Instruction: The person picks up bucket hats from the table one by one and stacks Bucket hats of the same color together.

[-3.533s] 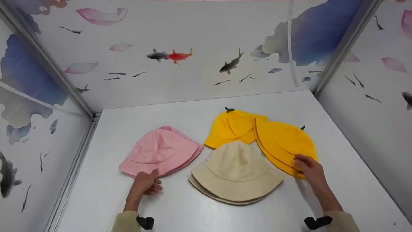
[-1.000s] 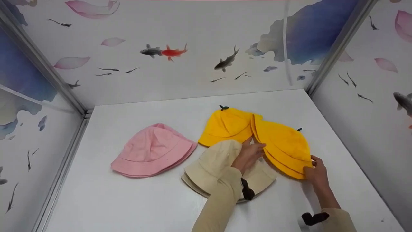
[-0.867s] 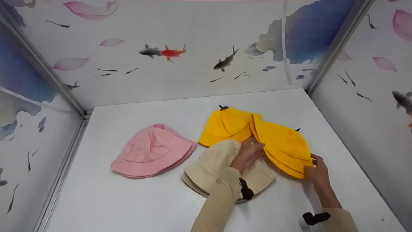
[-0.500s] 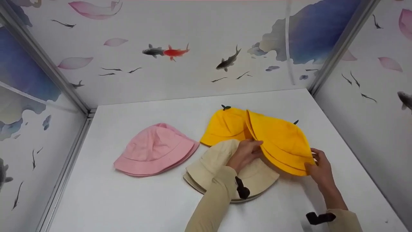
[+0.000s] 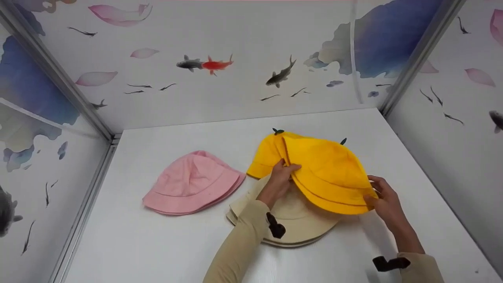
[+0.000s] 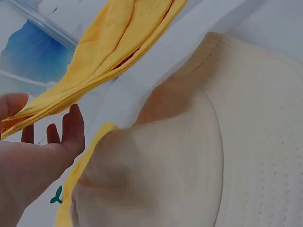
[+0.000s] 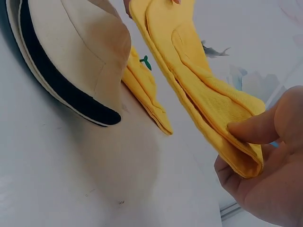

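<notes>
A yellow bucket hat [image 5: 330,169] with a small green leaf on top is held up off the table by both hands. My left hand [image 5: 279,179] pinches its left brim edge between thumb and fingers. The right hand [image 5: 387,200] pinches the opposite end of the brim, thumb on the near face, as the right wrist view shows. Beneath and in front lies a beige bucket hat [image 5: 298,224], partly covered by the left forearm and the raised hat. Behind them rests a second yellow hat [image 5: 262,159], its right part hidden.
A pink bucket hat [image 5: 192,184] lies flattened on the left of the white table [image 5: 157,247]. Printed panels [image 5: 247,94] with fish and petals wall in the back and both sides, with metal posts at the corners.
The left hand went from the pink hat to the yellow hat's brim. Both hands have since lifted that hat and carried it left, so it overlaps the other yellow hat and the beige one.
</notes>
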Tool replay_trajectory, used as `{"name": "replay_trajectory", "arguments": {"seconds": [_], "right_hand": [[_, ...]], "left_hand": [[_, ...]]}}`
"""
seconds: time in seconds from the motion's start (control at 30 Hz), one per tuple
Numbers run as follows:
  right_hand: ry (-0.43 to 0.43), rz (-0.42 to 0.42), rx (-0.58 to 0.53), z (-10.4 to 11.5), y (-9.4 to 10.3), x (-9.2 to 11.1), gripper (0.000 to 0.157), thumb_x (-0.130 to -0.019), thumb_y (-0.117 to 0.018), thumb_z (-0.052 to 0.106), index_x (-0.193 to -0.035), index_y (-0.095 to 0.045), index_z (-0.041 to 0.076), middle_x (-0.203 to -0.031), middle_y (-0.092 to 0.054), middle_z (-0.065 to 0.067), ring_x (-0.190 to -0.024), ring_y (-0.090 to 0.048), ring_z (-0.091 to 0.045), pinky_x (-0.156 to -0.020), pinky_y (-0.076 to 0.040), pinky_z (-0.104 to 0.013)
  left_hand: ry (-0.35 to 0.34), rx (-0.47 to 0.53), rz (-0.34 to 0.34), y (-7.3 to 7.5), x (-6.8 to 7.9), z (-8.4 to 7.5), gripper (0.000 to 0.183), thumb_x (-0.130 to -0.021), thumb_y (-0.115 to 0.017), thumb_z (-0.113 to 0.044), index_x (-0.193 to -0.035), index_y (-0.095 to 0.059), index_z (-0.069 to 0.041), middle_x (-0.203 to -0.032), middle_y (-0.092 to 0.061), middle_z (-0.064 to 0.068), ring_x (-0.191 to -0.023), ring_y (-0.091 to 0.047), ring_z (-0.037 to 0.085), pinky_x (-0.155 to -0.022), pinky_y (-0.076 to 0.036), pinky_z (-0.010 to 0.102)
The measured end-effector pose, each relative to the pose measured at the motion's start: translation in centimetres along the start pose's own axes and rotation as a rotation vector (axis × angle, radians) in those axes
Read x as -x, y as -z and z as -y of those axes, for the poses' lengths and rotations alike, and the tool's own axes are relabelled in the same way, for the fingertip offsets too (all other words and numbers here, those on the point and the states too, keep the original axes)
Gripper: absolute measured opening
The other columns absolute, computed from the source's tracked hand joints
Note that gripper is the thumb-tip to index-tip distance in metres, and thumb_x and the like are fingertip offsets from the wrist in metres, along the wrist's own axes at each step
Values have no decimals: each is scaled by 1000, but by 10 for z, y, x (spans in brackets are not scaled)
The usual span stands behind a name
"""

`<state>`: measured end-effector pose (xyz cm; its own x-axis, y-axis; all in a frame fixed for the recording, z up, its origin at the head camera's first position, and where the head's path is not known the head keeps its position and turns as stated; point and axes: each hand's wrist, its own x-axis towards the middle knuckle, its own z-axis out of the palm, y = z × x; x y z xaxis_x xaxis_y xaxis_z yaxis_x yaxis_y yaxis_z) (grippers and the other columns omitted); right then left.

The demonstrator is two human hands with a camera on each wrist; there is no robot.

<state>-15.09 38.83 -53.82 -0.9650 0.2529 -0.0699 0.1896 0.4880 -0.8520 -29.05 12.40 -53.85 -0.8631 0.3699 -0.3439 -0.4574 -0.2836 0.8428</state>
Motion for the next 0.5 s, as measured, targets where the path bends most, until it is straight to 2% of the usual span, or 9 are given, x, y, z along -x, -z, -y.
{"name": "replay_trajectory", "arguments": {"seconds": [0.13, 0.3, 0.5], "right_hand": [[38, 51, -1, 1, -6, -1, 53, -95, -52, -5, -146, -43, 6, -135, -55, -23, -94, -55, -3, -77, -52, -19], [29, 88, -1, 6, -12, -2, 53, -97, -53, -3, -148, -44, 8, -139, -55, -23, -98, -54, 0, -81, -51, -15], [30, 95, -47, 15, -19, -5, 52, -100, -54, 3, -151, -43, 8, -148, -50, -24, -103, -52, 10, -88, -46, -8]], "left_hand": [[1, 62, -20, 20, 4, -8, 63, -93, -66, -9, -149, -38, -8, -145, -51, 8, -126, -52, 19, -118, -39, 38], [15, 84, -27, 40, 15, -16, 59, -95, -64, -12, -148, -39, -11, -144, -51, 5, -126, -52, 18, -118, -39, 36], [-11, 147, 15, 58, 36, -27, 53, -101, -55, -17, -151, -36, -13, -146, -50, 7, -128, -54, 20, -115, -42, 38]]}}
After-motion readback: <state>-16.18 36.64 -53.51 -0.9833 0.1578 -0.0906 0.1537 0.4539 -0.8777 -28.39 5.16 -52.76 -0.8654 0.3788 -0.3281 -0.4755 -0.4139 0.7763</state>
